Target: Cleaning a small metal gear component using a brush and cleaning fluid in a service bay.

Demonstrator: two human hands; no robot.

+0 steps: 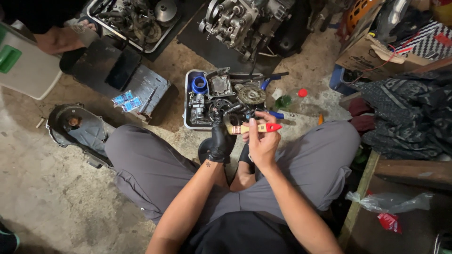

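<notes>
Left hand (220,141) — black glove; right hand (262,141) bare. Paintbrush (256,128): pale wood handle, red end. Trousers (150,164) plain grey. Tray (188,101) at 12 o'clock: white rim, blue cylinder (199,84) inside. Bottle (292,99) at 1 o'clock — green, red cap. Cloth (409,113) at 3 o'clock: dark, patterned.

The gloved left hand (220,140) holds a dark engine part (231,114) over a tray of parts (189,106) on the floor. The bare right hand (262,141) grips a paintbrush (256,128) with a red-tipped handle against that part.
</notes>
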